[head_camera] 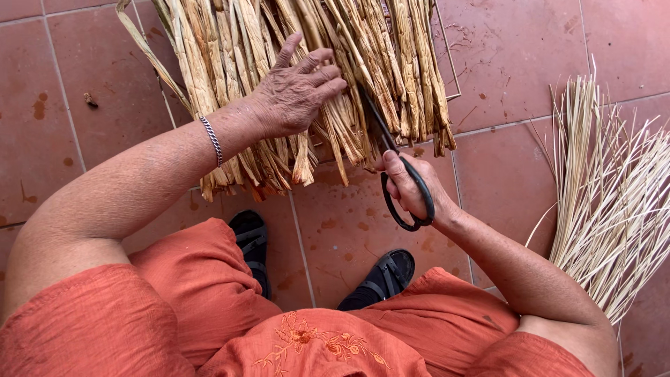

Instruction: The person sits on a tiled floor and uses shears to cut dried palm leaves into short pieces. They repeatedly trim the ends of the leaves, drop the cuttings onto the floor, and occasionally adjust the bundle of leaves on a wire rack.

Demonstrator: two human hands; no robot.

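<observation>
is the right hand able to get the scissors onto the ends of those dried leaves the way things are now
Probably yes. The right hand grips the black scissors, whose blades already point into the lower ends of the dried leaf bundle. The left hand rests higher on the bundle, apart from the blades.

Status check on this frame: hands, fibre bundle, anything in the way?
Left hand flat on dried fibre bundle. Right hand grips black scissors, blades at bundle's ends. Nothing between.

You're in a home craft workspace: terracotta floor tiles [509, 63], dried leaf strips [293, 42] at top centre, pale straw [614, 188] at right.
</observation>
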